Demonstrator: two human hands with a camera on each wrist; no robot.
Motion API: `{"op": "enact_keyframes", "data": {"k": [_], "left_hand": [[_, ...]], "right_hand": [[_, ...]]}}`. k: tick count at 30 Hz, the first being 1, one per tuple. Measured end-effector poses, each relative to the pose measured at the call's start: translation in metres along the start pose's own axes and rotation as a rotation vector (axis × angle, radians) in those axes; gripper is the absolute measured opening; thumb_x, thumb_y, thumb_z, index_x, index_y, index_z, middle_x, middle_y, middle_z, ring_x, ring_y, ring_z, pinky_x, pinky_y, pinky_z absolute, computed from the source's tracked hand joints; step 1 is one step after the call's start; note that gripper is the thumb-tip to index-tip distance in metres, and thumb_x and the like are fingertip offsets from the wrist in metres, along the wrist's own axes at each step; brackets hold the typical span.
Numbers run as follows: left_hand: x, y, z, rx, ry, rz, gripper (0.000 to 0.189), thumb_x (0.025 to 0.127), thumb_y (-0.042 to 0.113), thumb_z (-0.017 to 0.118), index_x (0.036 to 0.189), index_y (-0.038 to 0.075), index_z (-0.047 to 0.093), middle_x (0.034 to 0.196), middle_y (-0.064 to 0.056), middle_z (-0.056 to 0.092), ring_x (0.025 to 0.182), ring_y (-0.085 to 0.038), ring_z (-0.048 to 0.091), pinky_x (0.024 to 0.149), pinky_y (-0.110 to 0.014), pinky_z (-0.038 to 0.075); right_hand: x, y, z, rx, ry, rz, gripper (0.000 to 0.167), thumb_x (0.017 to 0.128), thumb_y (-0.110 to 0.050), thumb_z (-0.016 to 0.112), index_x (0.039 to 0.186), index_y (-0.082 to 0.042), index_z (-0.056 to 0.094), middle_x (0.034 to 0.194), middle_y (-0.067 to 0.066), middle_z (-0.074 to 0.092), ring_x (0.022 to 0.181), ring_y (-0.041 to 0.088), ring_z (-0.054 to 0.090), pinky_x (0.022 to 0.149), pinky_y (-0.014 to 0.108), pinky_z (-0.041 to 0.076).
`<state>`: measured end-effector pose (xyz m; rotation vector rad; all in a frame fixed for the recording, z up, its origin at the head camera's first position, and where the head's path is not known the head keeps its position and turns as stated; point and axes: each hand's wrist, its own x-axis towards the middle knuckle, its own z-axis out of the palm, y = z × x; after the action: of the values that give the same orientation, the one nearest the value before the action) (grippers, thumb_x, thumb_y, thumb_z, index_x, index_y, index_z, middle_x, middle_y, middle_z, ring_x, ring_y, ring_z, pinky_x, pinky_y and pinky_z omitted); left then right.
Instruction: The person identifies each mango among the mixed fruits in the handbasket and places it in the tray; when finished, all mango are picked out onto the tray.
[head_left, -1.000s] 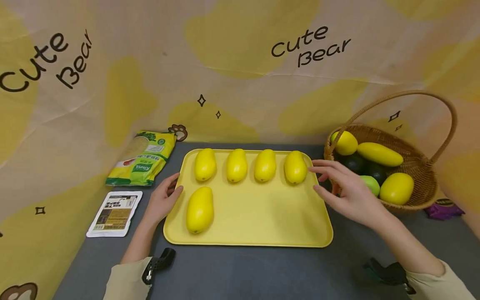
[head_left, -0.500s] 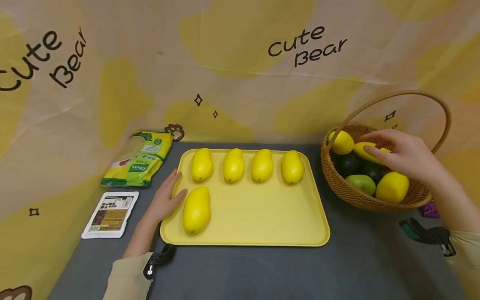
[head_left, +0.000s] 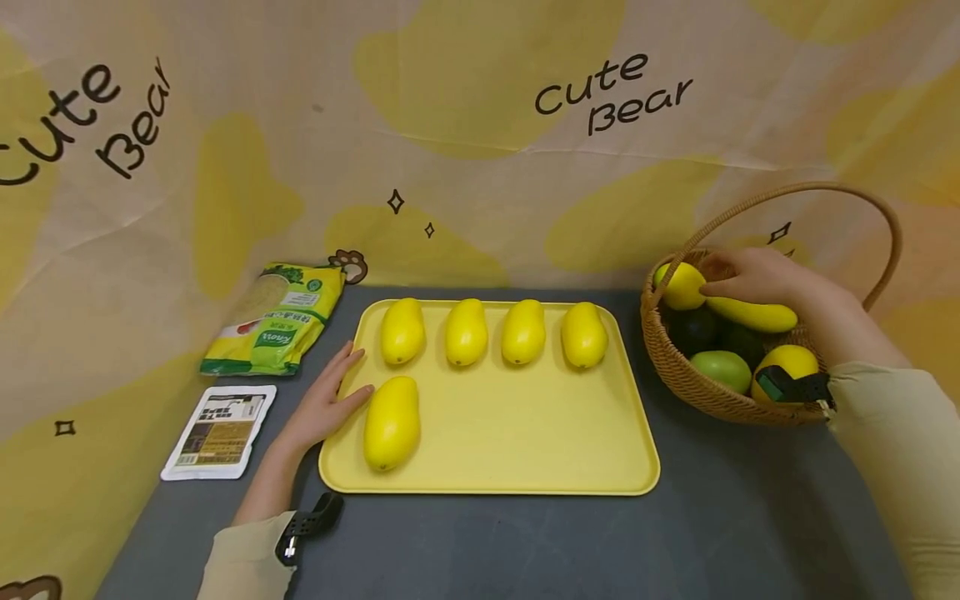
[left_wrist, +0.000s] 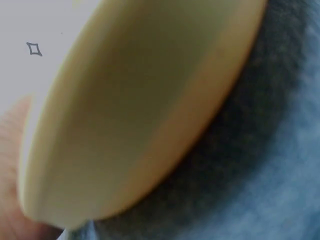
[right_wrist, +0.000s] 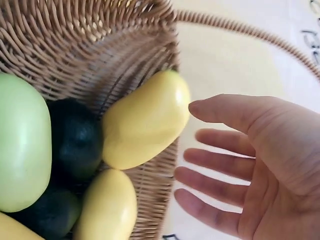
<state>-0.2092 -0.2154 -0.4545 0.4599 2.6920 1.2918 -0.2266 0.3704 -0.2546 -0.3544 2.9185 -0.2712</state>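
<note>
Several yellow mangoes stand on the yellow tray (head_left: 517,442): a row along the far side, and one mango (head_left: 392,423) nearer at the left. My left hand (head_left: 324,407) rests at the tray's left rim, its thumb tip close to that near mango. Over the wicker basket (head_left: 675,379), my right hand (head_left: 776,279) reaches for a yellow mango (head_left: 684,287) at the basket's far left. The right wrist view shows this mango (right_wrist: 147,120) with the thumb tip right at its end and the other fingers extended beside the basket wall.
Also in the basket are a long yellow fruit (head_left: 753,315), a green fruit (head_left: 720,372), dark fruits (head_left: 690,329) and another yellow fruit (head_left: 787,362). Its handle (head_left: 825,185) arches above. A Knorr bag (head_left: 277,317) and a white packet (head_left: 219,432) lie left of the tray.
My right hand has left the tray's right side, crossed over the basket and come to the mango at its far left. My left hand stays at the tray's left rim.
</note>
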Motion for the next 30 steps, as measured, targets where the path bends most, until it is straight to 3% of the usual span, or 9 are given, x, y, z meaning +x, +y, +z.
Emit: {"op": "enact_keyframes", "data": {"k": [9,13,20,30], "left_hand": [[-0.002,0.0,-0.002,-0.06,-0.035,-0.01,0.072,0.096,0.032,0.064,0.154,0.006,0.028,0.163,-0.013,0.005,0.147,-0.039,0.006,0.111,-0.064,0.011],[-0.002,0.0,-0.003,-0.077,-0.041,-0.011,0.073,0.096,0.032,0.064,0.154,0.008,0.027,0.163,-0.012,0.004,0.147,-0.038,0.006,0.111,-0.064,0.011],[-0.002,0.001,-0.005,-0.076,-0.038,0.009,0.072,0.096,0.03,0.064,0.154,0.008,0.028,0.163,-0.012,0.005,0.147,-0.038,0.006,0.111,-0.063,0.012],[-0.002,0.001,-0.005,-0.084,-0.035,0.027,0.068,0.096,0.027,0.063,0.153,0.006,0.03,0.163,-0.014,0.006,0.147,-0.037,0.006,0.112,-0.063,0.012]], "right_hand": [[0.029,0.013,0.016,0.061,-0.026,0.073,0.068,0.092,-0.031,0.067,0.139,0.011,0.041,0.133,0.039,0.046,0.117,0.054,0.046,0.097,0.064,0.035],[0.038,0.015,0.023,0.085,-0.011,0.073,0.071,0.089,-0.033,0.071,0.138,0.009,0.043,0.135,0.038,0.045,0.119,0.052,0.044,0.097,0.063,0.034],[0.046,0.021,0.036,0.097,0.046,0.077,0.066,0.08,-0.033,0.079,0.125,0.007,0.051,0.113,0.026,0.054,0.095,0.039,0.048,0.079,0.05,0.038],[0.048,0.028,0.048,0.094,0.05,0.083,0.068,0.08,-0.037,0.08,0.119,0.009,0.05,0.105,0.026,0.055,0.089,0.039,0.052,0.077,0.052,0.041]]}}
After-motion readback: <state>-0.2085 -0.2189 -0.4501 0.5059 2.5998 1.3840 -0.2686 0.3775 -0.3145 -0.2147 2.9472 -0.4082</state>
